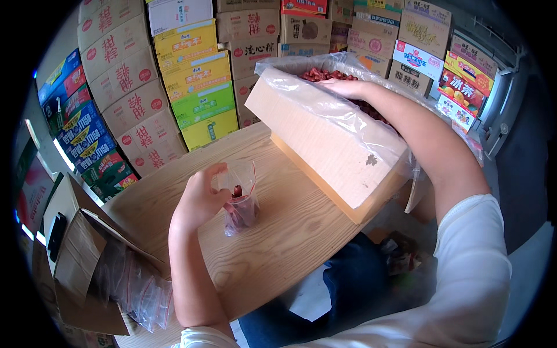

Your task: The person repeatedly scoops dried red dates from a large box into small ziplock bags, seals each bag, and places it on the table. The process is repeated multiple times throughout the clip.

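Note:
My left hand (206,191) is closed on the top edge of a small clear plastic bag (243,214), which stands on the wooden table (290,220) with dark red dates (237,191) inside. My right hand (342,88) reaches into a large cardboard box (325,145) lined with clear plastic and holding several red dates (322,74); its fingertips are hidden among them. The big box sits at the right side of the table, on a cardboard piece.
An open cardboard box (81,249) at lower left holds several clear zip bags (133,290). Stacked cartons (191,98) line the back. My legs in blue trousers (354,272) show below the table edge, near some clutter (400,255) on the floor.

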The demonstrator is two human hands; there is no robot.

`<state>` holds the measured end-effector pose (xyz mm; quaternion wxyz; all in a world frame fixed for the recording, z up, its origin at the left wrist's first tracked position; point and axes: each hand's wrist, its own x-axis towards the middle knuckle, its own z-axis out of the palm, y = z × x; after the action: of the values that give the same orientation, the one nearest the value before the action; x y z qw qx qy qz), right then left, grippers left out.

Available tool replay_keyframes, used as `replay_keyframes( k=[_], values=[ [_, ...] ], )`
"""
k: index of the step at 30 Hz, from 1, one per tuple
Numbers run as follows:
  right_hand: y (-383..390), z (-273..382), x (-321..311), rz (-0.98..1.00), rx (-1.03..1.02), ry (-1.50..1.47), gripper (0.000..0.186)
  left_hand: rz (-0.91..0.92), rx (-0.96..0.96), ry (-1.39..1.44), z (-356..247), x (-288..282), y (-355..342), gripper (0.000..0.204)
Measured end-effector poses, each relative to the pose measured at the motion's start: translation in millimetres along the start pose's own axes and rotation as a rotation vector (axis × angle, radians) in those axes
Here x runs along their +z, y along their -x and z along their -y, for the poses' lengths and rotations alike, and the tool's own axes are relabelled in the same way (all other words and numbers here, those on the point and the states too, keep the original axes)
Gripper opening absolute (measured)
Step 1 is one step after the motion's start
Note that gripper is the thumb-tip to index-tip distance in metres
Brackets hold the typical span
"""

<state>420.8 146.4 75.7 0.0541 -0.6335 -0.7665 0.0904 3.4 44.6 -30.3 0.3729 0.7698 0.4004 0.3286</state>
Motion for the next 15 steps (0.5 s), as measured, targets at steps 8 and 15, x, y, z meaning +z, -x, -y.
replay_keyframes(
  k=[8, 15],
  values=[
    [4, 2, 8, 0.1, 0.005, 0.043, 0.055, 0.033, -0.031, 0.001, 1, 0, -3, 0.048],
    [48, 39, -4, 0.193, 0.226, 0.168, 0.078, 0.014, 0.009, 0.002, 0, 0, 1, 0.048]
  ],
)
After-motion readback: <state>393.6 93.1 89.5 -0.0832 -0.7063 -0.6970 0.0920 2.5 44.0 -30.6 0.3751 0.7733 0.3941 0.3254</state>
